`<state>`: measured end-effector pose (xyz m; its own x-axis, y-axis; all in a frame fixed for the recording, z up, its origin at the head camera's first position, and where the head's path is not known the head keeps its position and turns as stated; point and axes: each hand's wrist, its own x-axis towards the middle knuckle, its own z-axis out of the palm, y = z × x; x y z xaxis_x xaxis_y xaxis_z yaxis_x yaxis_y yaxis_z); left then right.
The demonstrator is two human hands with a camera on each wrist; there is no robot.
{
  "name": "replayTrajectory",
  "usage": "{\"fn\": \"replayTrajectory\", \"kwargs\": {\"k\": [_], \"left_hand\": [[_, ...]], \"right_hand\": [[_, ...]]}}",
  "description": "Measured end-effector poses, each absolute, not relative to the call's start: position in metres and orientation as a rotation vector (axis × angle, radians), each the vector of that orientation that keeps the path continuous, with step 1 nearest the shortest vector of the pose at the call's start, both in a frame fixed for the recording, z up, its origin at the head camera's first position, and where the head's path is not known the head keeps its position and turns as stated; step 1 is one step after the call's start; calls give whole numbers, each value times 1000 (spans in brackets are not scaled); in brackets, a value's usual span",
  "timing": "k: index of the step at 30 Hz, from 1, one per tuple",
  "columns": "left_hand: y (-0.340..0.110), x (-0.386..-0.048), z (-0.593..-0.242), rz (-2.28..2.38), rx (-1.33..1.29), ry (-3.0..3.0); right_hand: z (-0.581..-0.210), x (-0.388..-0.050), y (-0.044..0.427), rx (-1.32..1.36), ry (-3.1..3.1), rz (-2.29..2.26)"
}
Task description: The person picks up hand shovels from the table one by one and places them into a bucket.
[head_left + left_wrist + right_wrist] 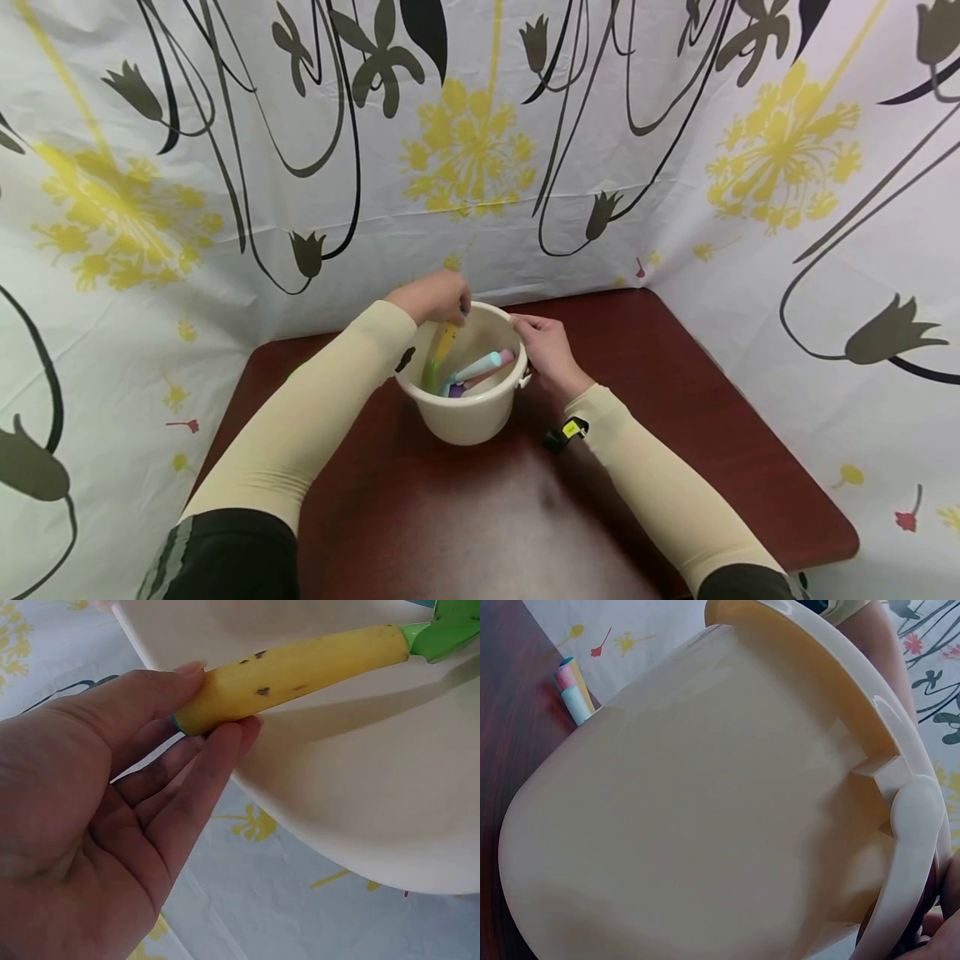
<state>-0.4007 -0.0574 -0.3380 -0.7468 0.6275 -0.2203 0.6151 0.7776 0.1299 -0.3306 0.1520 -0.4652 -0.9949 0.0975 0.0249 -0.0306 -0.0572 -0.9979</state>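
Note:
A cream bucket (465, 421) stands on the dark red table. At its far left rim my left hand (431, 297) pinches the end of a yellow-handled tool (300, 671) between thumb and fingers. The tool's green head (446, 634) points down into the bucket; the left wrist view cuts part of it off. Inside the bucket lie several other tools, among them one with a light blue handle (478, 365) and one with a pink handle (507, 357). My right hand (549, 348) grips the bucket's right rim, near the handle joint (917, 806).
Coloured handles (573, 694) show past the bucket's side in the right wrist view. A bit of green (295, 372) peeks out behind my left sleeve. The table (720, 467) is enclosed by a white curtain (465, 242) with flower prints.

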Motion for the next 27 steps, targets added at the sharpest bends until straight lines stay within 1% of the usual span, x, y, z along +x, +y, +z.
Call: {"fn": "replayTrajectory", "kwargs": {"k": [13, 27], "left_hand": [[-55, -406, -344, 113, 1036, 2768], [-53, -404, -350, 130, 1081, 2810]], "right_hand": [[-464, -331, 151, -79, -2098, 2228], [-464, -331, 151, -70, -2105, 2208]]}}
